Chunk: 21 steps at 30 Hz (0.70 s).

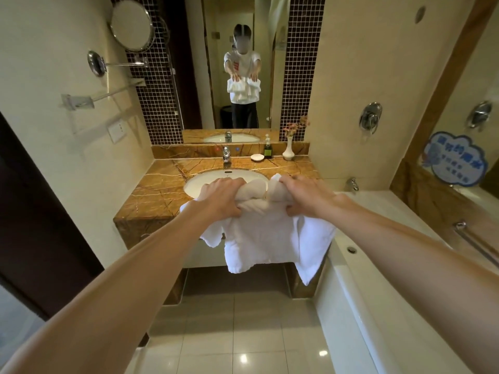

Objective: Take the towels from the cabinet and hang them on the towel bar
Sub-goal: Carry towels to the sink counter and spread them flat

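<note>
Right now, towels [267, 236]: white and bunched at the top, held in mid-air in front of the tabletop edge, with loose ends hanging towards the floor.
Left hand [222, 197]: I see its fingers [229, 182] curled tight round the towels' left side.
Right hand [305, 197]: its fingers [290, 180] grip the bundle's right side, thumb tucked underneath.
Towel bar [113, 91]: clear, on the left wall, above and well apart from the towels.
Tabletop [156, 190]: brown marble, with a white sink [205, 179] set in it just behind the hands.
Back edge: faucet [226, 155], soap dish [257, 157], dark bottle [267, 149], white vase [288, 151] with pink flowers.
Mirror [243, 28]: I see a person holding the towels out with both hands.
Bathtub [378, 238]: white, on the right.
</note>
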Motion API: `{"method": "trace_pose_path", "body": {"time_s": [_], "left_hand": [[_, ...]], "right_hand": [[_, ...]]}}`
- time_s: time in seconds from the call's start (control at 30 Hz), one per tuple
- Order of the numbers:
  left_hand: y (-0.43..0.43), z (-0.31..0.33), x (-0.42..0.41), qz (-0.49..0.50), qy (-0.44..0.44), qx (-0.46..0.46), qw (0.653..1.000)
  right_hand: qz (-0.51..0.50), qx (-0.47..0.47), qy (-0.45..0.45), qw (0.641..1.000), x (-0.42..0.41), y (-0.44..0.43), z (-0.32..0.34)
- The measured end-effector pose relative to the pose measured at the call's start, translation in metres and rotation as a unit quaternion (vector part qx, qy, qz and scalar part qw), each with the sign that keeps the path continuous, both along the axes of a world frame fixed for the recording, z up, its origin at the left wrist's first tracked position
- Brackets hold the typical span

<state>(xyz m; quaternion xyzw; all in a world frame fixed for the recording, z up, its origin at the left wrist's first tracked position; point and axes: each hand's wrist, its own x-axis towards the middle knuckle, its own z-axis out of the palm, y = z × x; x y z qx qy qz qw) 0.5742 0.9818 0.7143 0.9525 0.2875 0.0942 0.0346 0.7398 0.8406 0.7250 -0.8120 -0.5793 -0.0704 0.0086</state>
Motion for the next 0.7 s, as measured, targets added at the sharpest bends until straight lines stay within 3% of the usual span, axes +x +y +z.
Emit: {"method": "trace_pose_path", "body": {"time_s": [0.7], "left_hand": [[0.109, -0.012, 0.170, -0.027, 0.036, 0.010, 0.999]], "right_hand": [[0.021, -0.013, -0.006, 1.000, 0.175, 0.109, -0.026]]}}
